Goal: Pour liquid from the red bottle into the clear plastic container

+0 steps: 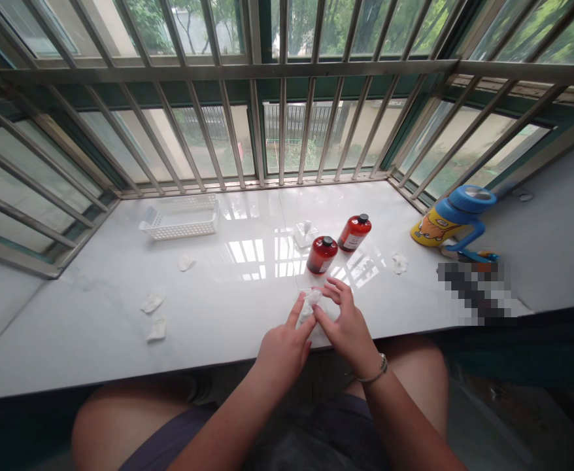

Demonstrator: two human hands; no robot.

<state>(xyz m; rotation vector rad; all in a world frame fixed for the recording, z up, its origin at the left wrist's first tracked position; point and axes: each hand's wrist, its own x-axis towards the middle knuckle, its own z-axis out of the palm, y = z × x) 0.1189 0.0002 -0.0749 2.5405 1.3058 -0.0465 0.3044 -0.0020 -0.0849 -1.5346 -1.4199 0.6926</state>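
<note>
My left hand [283,347] and my right hand [346,324] meet near the front edge of the white sill [120,347]. Both pinch a small clear packet with something white inside [310,302]. The left thumb and forefinger grip its lower left side. The right hand's fingers curl over its right side, and a bracelet sits on that wrist. Just beyond the hands stand two dark red bottles with black caps, one near [321,254] and one farther right [354,233].
A white slotted basket [182,218] sits at the back left. Crumpled white wads lie on the left [152,302] and right [399,263]. A small clear packet [305,232] lies behind the bottles. A blue and yellow handled cup [451,222] stands right. Window bars enclose the sill.
</note>
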